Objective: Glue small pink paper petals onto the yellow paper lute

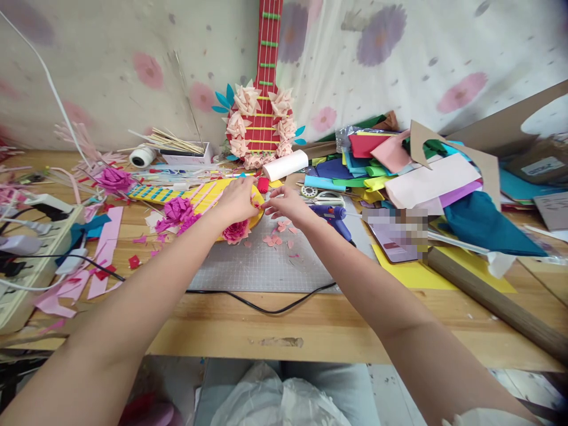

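My left hand (237,200) rests curled on the round body of a yellow paper guitar (208,198) that lies on the table, its fingers closed over the edge. My right hand (286,206) reaches in from the right with fingertips pinched at the same edge, beside a small red piece (263,185). What the fingers hold is too small to name. Pink paper flowers (177,212) sit on the guitar, and another pink flower (235,232) lies just under my left hand. Pink paper scraps (273,239) dot the grey cutting mat (266,266).
A red paper guitar (264,89) with peach flowers leans on the back wall. A blue glue gun (335,216) and a white roll (286,164) lie near my right hand. Coloured paper sheets (399,171) pile at right. A power strip (31,254) sits at left; a black cable (257,305) crosses the front.
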{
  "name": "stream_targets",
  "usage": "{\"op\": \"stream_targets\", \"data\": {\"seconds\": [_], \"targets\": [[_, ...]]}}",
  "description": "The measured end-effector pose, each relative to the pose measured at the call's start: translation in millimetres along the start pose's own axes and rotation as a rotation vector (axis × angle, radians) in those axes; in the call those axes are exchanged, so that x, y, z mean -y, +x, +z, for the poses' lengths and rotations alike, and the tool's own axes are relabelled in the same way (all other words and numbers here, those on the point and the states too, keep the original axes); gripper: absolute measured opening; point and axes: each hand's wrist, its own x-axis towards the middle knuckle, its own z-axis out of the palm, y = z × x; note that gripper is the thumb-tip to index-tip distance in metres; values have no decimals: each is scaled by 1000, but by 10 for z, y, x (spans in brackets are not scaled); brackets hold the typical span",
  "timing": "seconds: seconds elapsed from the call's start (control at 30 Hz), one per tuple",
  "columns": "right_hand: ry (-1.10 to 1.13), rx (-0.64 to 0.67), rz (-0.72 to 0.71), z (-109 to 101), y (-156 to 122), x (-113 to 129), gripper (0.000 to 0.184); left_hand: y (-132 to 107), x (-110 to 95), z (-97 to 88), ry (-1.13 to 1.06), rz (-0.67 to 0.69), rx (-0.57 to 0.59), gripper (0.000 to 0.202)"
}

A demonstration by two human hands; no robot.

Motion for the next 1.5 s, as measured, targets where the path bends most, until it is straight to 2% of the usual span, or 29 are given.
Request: {"op": "stream_targets", "data": {"seconds": [0.17, 0.27, 0.33, 0.5, 0.57, 0.77, 1.2, 1.37, 1.5], "targets": [[-100, -32, -48, 11, 1, 7, 29, -4, 16, -39, 11, 9, 23, 59], [-147, -26, -103, 4, 51, -34, 28, -30, 28, -56, -18, 16, 2, 51], [-210, -22, -204, -9, 92, -85, 30, -60, 37, -66, -34, 15, -18, 42], [-487, -48, -608, -29, 100, -224, 29, -137, 77, -79, -64, 46, -44, 25], [-570, -50, -676, -19, 69, -256, 29, -154, 94, -82, -64, 36, -42, 25], [-658, -131, -668, 11, 55, -301, 30, -159, 129, -79, -44, 28, -37, 25], [-657, -144, -681, 24, 36, -335, 31, -135, 143, -13, -16, 20, -45, 27], [-671, -154, -675, 23, 57, -355, 31, -124, 110, 15, 11, 65, -52, 12], [-667, -154, -671, 20, 54, -374, 32, -109, 127, 30, 18, 57, -82, 11]]}}
